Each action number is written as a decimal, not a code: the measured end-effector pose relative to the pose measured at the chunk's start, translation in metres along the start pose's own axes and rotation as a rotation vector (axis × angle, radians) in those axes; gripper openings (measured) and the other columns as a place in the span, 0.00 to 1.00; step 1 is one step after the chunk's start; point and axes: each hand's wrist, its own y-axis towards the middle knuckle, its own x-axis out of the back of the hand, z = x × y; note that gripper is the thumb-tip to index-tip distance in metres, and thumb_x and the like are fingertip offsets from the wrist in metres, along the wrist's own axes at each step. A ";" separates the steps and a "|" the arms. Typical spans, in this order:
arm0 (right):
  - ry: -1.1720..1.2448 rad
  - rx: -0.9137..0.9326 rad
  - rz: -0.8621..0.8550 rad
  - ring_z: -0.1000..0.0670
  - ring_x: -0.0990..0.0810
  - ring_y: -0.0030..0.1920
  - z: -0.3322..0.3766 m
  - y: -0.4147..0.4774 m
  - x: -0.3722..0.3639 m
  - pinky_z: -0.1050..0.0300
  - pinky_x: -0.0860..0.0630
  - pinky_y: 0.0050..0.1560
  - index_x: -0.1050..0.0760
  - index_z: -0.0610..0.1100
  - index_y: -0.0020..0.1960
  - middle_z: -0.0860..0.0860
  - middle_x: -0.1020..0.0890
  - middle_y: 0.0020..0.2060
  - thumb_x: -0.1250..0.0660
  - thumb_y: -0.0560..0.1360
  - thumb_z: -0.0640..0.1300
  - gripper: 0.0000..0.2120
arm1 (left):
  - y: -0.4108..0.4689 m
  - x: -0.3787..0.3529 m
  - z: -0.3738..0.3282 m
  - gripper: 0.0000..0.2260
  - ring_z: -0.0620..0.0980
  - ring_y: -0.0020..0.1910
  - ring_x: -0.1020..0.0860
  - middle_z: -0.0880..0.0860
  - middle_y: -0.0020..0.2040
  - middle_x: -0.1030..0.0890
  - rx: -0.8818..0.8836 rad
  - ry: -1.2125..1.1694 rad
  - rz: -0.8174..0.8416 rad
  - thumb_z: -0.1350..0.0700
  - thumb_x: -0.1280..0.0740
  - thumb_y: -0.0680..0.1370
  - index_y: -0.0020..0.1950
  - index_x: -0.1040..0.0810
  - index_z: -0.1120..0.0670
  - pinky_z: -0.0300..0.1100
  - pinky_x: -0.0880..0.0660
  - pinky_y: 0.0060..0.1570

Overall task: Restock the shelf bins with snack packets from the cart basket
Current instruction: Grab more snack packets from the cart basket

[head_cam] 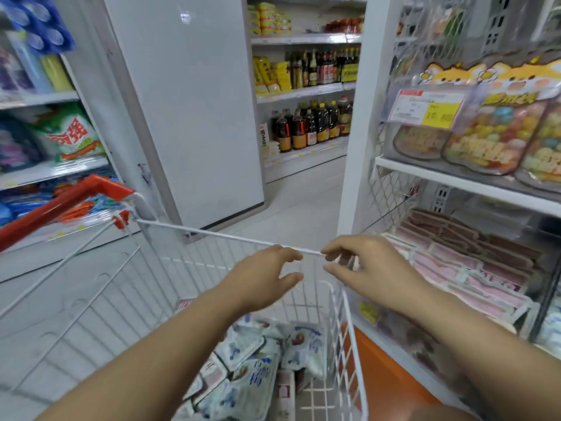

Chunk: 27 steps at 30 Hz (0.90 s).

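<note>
Shop aisle, blurred. Left hand (264, 271) fingers loose, spread at cart basket (212, 235) rim; right hand (367, 265) fingers curled at rim wire, grasp unclear. Snack packets (252, 360) below fingers, cut off at bottom.

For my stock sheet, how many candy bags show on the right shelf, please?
3 bags: one behind the price tag, one beside it, one at the right edge; more may be hidden.

Left hand (267, 276), right hand (375, 267) outstretched; both loosely curled
</note>
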 end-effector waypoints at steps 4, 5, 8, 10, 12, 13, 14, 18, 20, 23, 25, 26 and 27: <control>0.150 0.042 0.090 0.60 0.20 0.45 0.025 0.010 -0.037 0.66 0.25 0.49 0.19 0.52 0.55 0.61 0.17 0.43 0.28 0.75 0.48 0.09 | -0.027 0.005 0.039 0.19 0.46 0.61 0.25 0.45 0.66 0.25 0.124 0.182 0.198 0.43 0.37 0.80 0.71 0.30 0.44 0.48 0.26 0.61; 0.158 0.042 0.097 0.60 0.20 0.44 0.026 0.012 -0.046 0.65 0.25 0.49 0.19 0.52 0.55 0.61 0.17 0.43 0.28 0.75 0.48 0.08 | -0.032 0.004 0.047 0.19 0.47 0.62 0.25 0.45 0.66 0.25 0.144 0.226 0.254 0.44 0.37 0.80 0.71 0.31 0.44 0.47 0.26 0.60; 0.161 0.011 0.102 0.60 0.20 0.43 0.020 0.016 -0.069 0.57 0.22 0.50 0.19 0.56 0.53 0.65 0.18 0.41 0.29 0.74 0.52 0.08 | -0.042 0.001 0.074 0.20 0.49 0.63 0.25 0.47 0.67 0.25 0.190 0.331 0.374 0.45 0.36 0.80 0.72 0.31 0.44 0.47 0.26 0.59; 0.159 -0.013 0.111 0.60 0.20 0.41 0.015 0.019 -0.074 0.54 0.21 0.48 0.20 0.58 0.51 0.67 0.19 0.40 0.29 0.73 0.54 0.07 | -0.045 0.006 0.095 0.20 0.51 0.64 0.25 0.48 0.66 0.25 0.235 0.387 0.403 0.46 0.36 0.80 0.71 0.31 0.45 0.49 0.26 0.60; 0.156 -0.028 0.127 0.61 0.20 0.40 0.012 0.020 -0.074 0.53 0.20 0.47 0.21 0.61 0.49 0.69 0.19 0.41 0.30 0.71 0.58 0.07 | -0.049 0.014 0.118 0.19 0.52 0.62 0.24 0.50 0.65 0.25 0.296 0.437 0.409 0.48 0.36 0.80 0.71 0.30 0.47 0.51 0.24 0.59; 0.150 -0.032 0.140 0.61 0.20 0.40 0.012 0.021 -0.074 0.53 0.20 0.46 0.21 0.61 0.49 0.69 0.19 0.41 0.31 0.70 0.60 0.08 | -0.051 0.016 0.129 0.20 0.52 0.61 0.24 0.51 0.65 0.25 0.333 0.457 0.428 0.49 0.35 0.80 0.71 0.31 0.49 0.51 0.24 0.59; 0.136 -0.037 0.158 0.62 0.20 0.40 0.012 0.021 -0.075 0.53 0.20 0.47 0.21 0.61 0.50 0.69 0.19 0.41 0.31 0.70 0.61 0.10 | -0.053 0.017 0.139 0.21 0.53 0.62 0.24 0.52 0.65 0.25 0.365 0.473 0.449 0.48 0.34 0.80 0.72 0.31 0.50 0.51 0.25 0.60; 0.065 -0.049 0.205 0.62 0.20 0.42 0.014 0.022 -0.075 0.55 0.21 0.49 0.21 0.59 0.53 0.67 0.20 0.39 0.31 0.73 0.60 0.10 | -0.059 -0.005 0.159 0.31 0.53 0.66 0.27 0.54 0.69 0.27 0.488 0.388 0.566 0.42 0.31 0.76 0.75 0.37 0.51 0.46 0.29 0.63; 0.061 -0.052 0.200 0.62 0.20 0.42 0.015 0.021 -0.074 0.55 0.21 0.49 0.20 0.58 0.53 0.67 0.20 0.39 0.31 0.73 0.59 0.11 | -0.059 -0.017 0.157 0.36 0.54 0.66 0.27 0.54 0.69 0.27 0.533 0.317 0.592 0.41 0.31 0.76 0.78 0.42 0.52 0.45 0.30 0.62; 0.042 -0.065 0.195 0.63 0.21 0.44 0.017 0.020 -0.073 0.56 0.22 0.50 0.20 0.57 0.54 0.66 0.20 0.40 0.31 0.74 0.58 0.11 | -0.057 -0.031 0.160 0.40 0.52 0.58 0.24 0.53 0.62 0.23 0.627 0.199 0.559 0.41 0.31 0.76 0.80 0.50 0.51 0.41 0.29 0.55; 0.025 -0.070 0.193 0.63 0.22 0.45 0.018 0.019 -0.073 0.57 0.22 0.49 0.20 0.57 0.54 0.65 0.20 0.40 0.32 0.74 0.59 0.11 | -0.056 -0.036 0.166 0.42 0.53 0.60 0.24 0.54 0.64 0.23 0.694 0.179 0.537 0.40 0.32 0.75 0.80 0.51 0.53 0.42 0.28 0.58; 0.021 -0.072 0.190 0.63 0.22 0.45 0.018 0.018 -0.073 0.57 0.22 0.49 0.20 0.57 0.54 0.65 0.20 0.40 0.32 0.75 0.59 0.11 | -0.055 -0.039 0.168 0.43 0.53 0.62 0.24 0.55 0.66 0.24 0.728 0.159 0.508 0.39 0.31 0.74 0.80 0.50 0.54 0.43 0.27 0.60; 0.015 -0.076 0.189 0.63 0.22 0.45 0.018 0.018 -0.073 0.58 0.22 0.48 0.21 0.57 0.54 0.65 0.19 0.40 0.32 0.75 0.59 0.11 | -0.054 -0.041 0.169 0.44 0.54 0.62 0.24 0.55 0.67 0.25 0.765 0.150 0.485 0.39 0.30 0.73 0.79 0.49 0.55 0.44 0.27 0.62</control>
